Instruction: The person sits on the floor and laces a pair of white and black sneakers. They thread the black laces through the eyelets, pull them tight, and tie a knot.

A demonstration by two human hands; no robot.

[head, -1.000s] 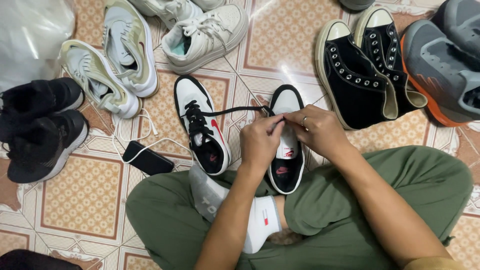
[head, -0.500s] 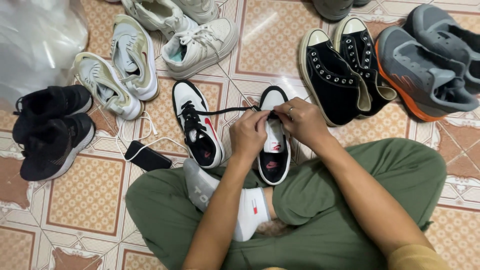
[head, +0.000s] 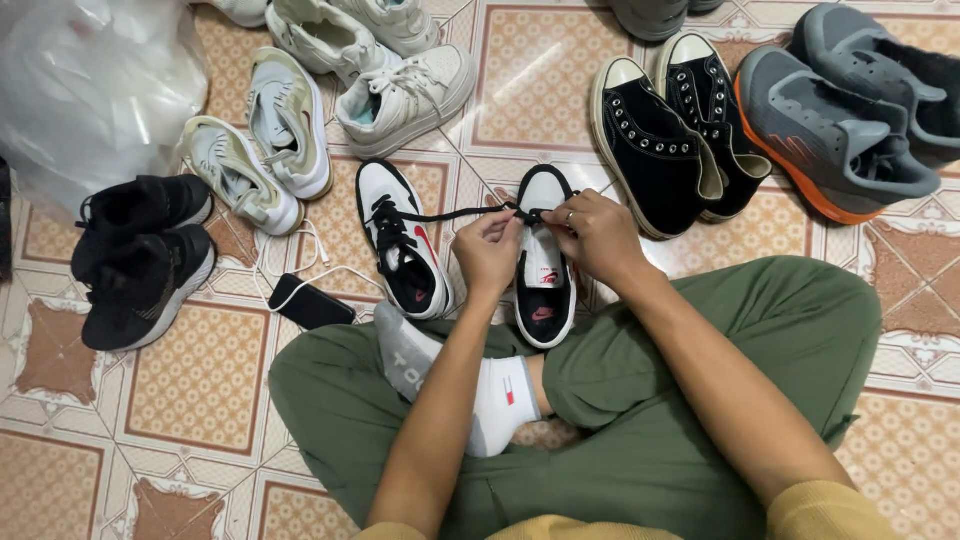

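I sit cross-legged on a tiled floor in green trousers. Two white-and-black sneakers lie in front of me: the left sneaker (head: 403,240) with its laces in, and the right sneaker (head: 545,285) beneath my hands. A black shoelace (head: 455,213) stretches from the left sneaker across to my fingers. My left hand (head: 487,250) pinches the lace over the right sneaker's toe end. My right hand (head: 597,235), with a ring, grips the same lace beside it.
Around me lie a black sneaker pair (head: 140,255), pale green-white sneakers (head: 265,150), white sneakers (head: 400,85), black canvas shoes (head: 665,135) and grey-orange runners (head: 835,125). A dark phone (head: 310,303) with a white cable rests by my knee. A plastic bag (head: 85,80) fills the top left.
The view has shifted a little, so everything sits lower and further right in the frame. Both hands stay on the lace over the right sneaker, with small finger movements.
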